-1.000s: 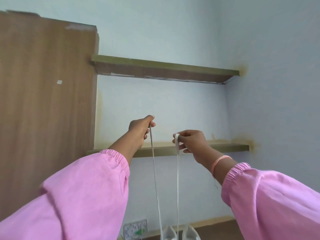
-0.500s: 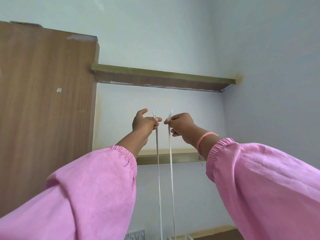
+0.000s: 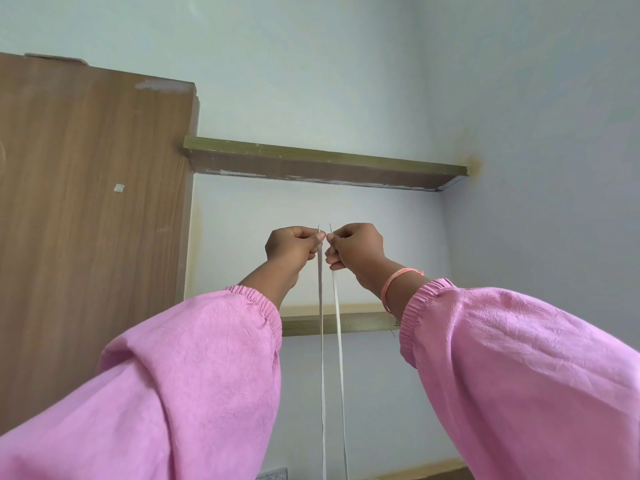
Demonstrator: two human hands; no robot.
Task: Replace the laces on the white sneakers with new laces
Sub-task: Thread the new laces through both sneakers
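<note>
A white flat lace (image 3: 323, 341) hangs taut in two parallel vertical strands, tips side by side at top, running down out of view.

No legible text, label, brand, number or sign found. The small pale sticker (image 3: 119, 188) on the wooden cabinet (image 3: 86, 237), left of the frame, bears no readable marking. The socket plate (image 3: 273, 474) at the bottom edge shows no lettering.

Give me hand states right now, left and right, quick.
Left hand: closed, pinching the tip of the left lace strand.
Right hand: closed, pinching the tip of the right lace strand.
</note>
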